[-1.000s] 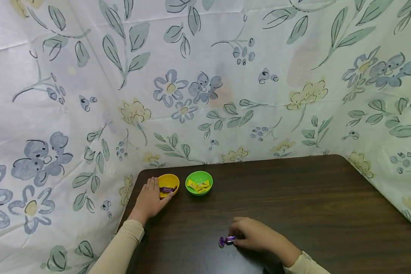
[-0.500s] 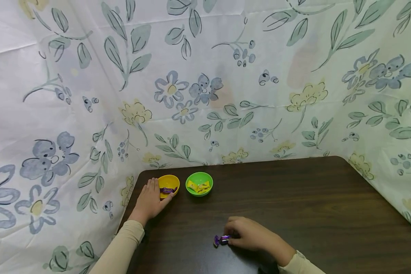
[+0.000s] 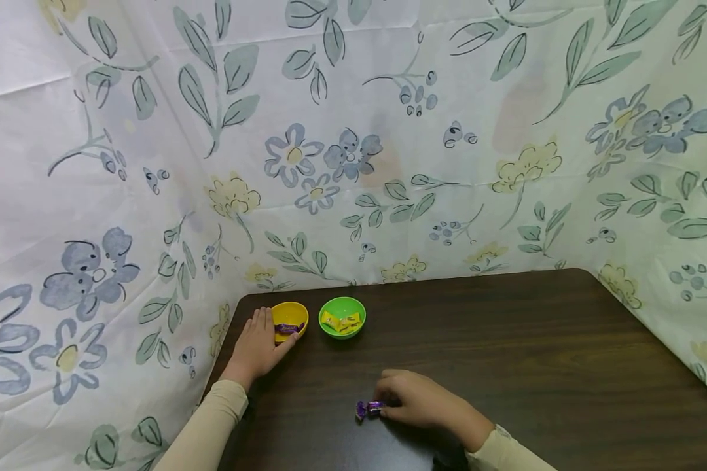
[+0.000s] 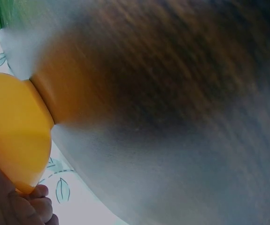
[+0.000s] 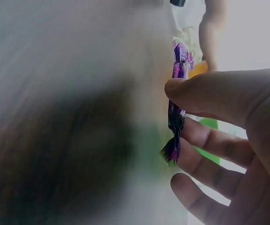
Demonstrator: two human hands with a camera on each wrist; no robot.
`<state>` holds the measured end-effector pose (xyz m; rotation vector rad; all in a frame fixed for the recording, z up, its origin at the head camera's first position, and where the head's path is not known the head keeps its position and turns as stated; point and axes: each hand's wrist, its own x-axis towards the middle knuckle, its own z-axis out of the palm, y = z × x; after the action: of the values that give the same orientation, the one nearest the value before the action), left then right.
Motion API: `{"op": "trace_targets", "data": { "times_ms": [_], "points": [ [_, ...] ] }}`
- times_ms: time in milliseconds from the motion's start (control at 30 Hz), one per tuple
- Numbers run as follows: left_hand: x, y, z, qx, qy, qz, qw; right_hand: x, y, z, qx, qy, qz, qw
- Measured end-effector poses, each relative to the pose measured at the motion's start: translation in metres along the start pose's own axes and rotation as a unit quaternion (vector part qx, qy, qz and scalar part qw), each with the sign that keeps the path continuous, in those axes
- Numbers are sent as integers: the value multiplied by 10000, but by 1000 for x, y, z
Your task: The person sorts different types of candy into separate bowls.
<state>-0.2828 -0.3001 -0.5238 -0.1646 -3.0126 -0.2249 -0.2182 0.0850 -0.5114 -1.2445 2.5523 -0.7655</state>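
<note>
My right hand (image 3: 417, 400) pinches a purple-wrapped candy (image 3: 370, 409) between thumb and fingers, low over the table's front middle. In the right wrist view the candy (image 5: 176, 108) shows twisted wrapper ends above and below the thumb. At the back left, my left hand (image 3: 256, 343) lies against the yellow bowl (image 3: 290, 309), thumb along its near rim and fingers along its left side. Inside that bowl is a purple-wrapped candy (image 3: 285, 328). The left wrist view catches the bowl's outer wall (image 4: 19, 126) with fingertips (image 4: 42, 206) at its rim.
A green bowl (image 3: 342, 303) with yellow-wrapped candies (image 3: 342, 321) stands just right of the yellow bowl. The dark wooden table (image 3: 507, 340) ends at the back against a floral cloth (image 3: 389, 163), which also hangs along both sides.
My right hand has moved left across the table with the candy in its pinch. The left hand has stayed at the yellow bowl.
</note>
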Motion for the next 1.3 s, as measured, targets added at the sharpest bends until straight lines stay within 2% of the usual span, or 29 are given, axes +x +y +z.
{"op": "trace_targets", "data": {
  "times_ms": [333,667,900,1300],
  "points": [
    [0,0,1,-3,-43,-26,10000,18,-2,-5,-93,159,-46,9998],
    [1,0,3,-48,-45,-61,10000,39,-6,-9,9,715,-95,9974],
    [1,0,3,-38,-47,-64,10000,57,-10,-13,23,888,-21,9960],
    [2,-1,3,-56,-70,-24,10000,86,-14,-16,-266,1179,-75,9926]
  ]
}}
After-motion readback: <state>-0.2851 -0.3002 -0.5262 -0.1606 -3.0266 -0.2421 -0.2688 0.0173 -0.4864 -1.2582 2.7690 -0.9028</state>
